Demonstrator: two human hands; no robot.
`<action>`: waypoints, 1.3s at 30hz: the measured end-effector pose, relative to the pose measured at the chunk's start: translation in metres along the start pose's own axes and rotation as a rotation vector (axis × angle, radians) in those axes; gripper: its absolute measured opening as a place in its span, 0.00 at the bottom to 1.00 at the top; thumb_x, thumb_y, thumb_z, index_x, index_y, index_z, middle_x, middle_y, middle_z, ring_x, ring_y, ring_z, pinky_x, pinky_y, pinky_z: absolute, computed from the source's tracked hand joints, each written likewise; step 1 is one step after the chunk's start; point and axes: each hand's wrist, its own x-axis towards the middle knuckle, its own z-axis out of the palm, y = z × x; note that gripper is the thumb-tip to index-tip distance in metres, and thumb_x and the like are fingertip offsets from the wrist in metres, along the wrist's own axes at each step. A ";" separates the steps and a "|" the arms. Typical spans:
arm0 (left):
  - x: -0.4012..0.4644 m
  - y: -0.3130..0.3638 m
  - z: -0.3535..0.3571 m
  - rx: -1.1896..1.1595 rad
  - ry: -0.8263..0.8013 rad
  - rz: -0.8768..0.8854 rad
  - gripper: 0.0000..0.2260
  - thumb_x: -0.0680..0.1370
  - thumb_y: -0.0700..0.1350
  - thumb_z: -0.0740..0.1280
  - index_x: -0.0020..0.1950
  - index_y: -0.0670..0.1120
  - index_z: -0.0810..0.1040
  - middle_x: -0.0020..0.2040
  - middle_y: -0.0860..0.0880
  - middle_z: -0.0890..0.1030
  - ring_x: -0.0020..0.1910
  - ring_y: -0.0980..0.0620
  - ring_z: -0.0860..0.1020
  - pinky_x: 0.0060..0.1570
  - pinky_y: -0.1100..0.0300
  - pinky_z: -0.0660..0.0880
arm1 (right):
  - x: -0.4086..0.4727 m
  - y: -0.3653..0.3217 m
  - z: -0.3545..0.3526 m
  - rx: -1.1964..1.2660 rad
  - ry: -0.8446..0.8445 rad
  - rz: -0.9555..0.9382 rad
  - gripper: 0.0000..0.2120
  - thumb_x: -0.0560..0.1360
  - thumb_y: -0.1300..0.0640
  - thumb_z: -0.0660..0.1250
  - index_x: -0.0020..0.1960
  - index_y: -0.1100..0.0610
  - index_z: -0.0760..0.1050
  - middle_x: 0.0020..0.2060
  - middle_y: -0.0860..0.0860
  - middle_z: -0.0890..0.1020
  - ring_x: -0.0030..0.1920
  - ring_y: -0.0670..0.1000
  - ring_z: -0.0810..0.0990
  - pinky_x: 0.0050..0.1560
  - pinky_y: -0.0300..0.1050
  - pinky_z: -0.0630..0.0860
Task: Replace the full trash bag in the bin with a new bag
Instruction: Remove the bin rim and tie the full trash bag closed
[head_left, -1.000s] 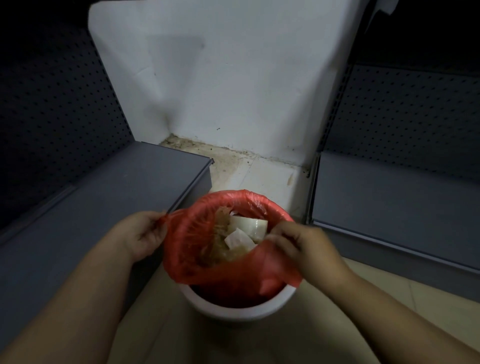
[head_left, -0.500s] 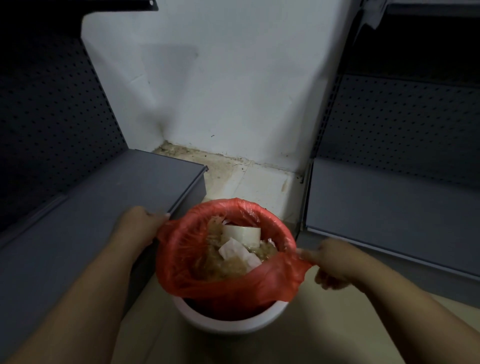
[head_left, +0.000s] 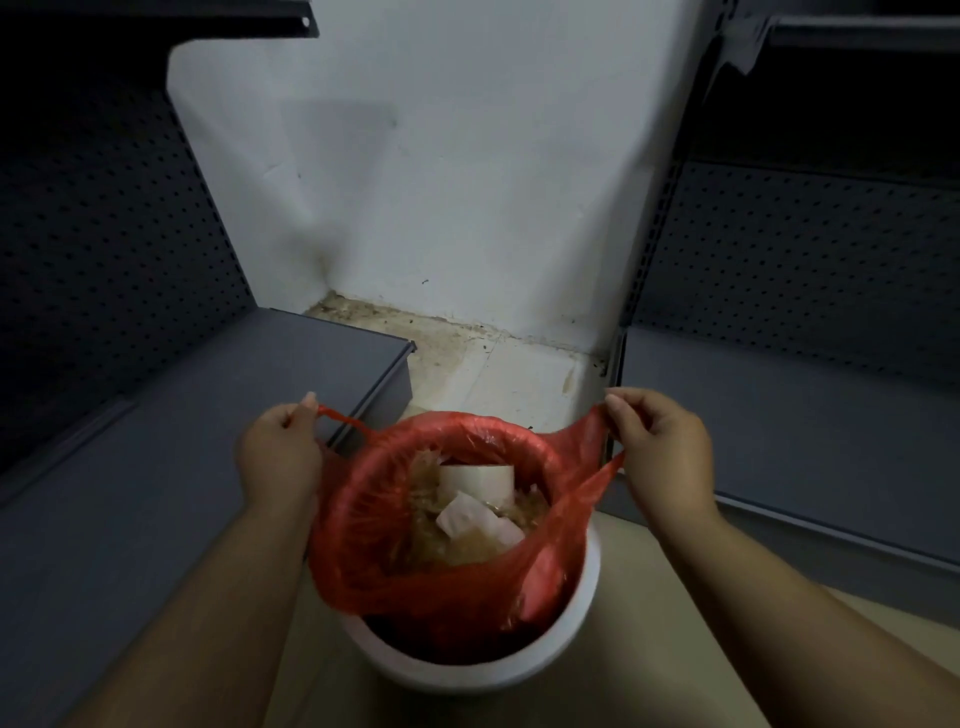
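From the head view, the lower part of the red trash bag (head_left: 447, 525) is hidden inside the white bin (head_left: 571, 623); its brownish contents are hard to make out, apart from white paper pieces (head_left: 475, 499). The left hand (head_left: 278, 457) pinches one bag handle, the right hand (head_left: 662, 447) pinches the other. Grey shelves (head_left: 156, 467) flank the bin, with a white wall (head_left: 467, 182) behind it. No writing is readable.

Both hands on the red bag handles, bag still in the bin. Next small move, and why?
Probably bring both handles together above the bag. The left hand and right hand each pinch a handle of the red bag, pulled apart, so the mouth gapes over the trash; its bottom still sits in the white bin.
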 end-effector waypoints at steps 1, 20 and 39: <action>-0.001 0.002 0.002 -0.025 0.015 0.005 0.17 0.78 0.48 0.63 0.29 0.47 0.70 0.28 0.46 0.68 0.27 0.50 0.65 0.31 0.58 0.64 | -0.003 -0.001 0.000 0.035 -0.009 -0.019 0.07 0.77 0.60 0.64 0.48 0.55 0.81 0.39 0.46 0.82 0.44 0.48 0.81 0.50 0.43 0.77; 0.008 0.062 -0.011 -0.623 -0.066 0.038 0.12 0.81 0.49 0.56 0.40 0.50 0.72 0.35 0.54 0.84 0.42 0.57 0.80 0.45 0.63 0.75 | 0.022 -0.032 -0.001 -0.197 -0.286 -0.046 0.11 0.78 0.59 0.62 0.59 0.55 0.76 0.48 0.49 0.80 0.41 0.45 0.78 0.41 0.38 0.72; -0.097 0.082 0.031 0.084 -1.043 0.095 0.35 0.79 0.60 0.39 0.38 0.45 0.82 0.23 0.59 0.79 0.26 0.64 0.75 0.32 0.64 0.66 | 0.007 -0.102 0.024 -0.030 -0.472 -0.203 0.04 0.71 0.60 0.72 0.38 0.54 0.79 0.32 0.50 0.80 0.35 0.49 0.80 0.41 0.46 0.78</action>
